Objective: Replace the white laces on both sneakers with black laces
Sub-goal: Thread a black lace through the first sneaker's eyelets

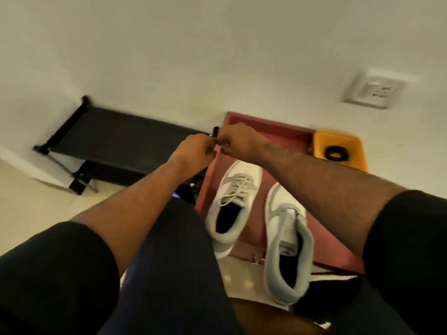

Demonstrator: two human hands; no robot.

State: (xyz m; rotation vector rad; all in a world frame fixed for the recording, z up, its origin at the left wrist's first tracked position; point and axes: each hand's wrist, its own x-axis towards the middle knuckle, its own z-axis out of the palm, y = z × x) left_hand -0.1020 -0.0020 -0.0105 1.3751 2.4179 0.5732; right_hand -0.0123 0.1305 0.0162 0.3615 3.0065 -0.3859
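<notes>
Both hands are raised together at the far end of the red mat, above and beyond the toes of the two sneakers. The left hand and the right hand meet fingertip to fingertip, fingers curled, pinching something small and dark between them. It looks like a black lace or its end, though the blur makes it too small to say for sure.

The left sneaker lies on the mat just below the hands, toe pointing far, heel opening toward the person. It carries its white lace, loosened and crossed over the tongue. The right sneaker lies beside it, parallel, nearer the person, and its eyelets look bare, with no lace that I can see.

Both shoes run long-axis near to far, so whichever one gets threaded, the hands must come down and back toward the person. The right hand is the nearer one to the bare right sneaker; the left hand sits almost over the toe of the laced one.

A yellow stool with a dark coil on it stands at the right far corner. A black rack stands at the left against the wall.
</notes>
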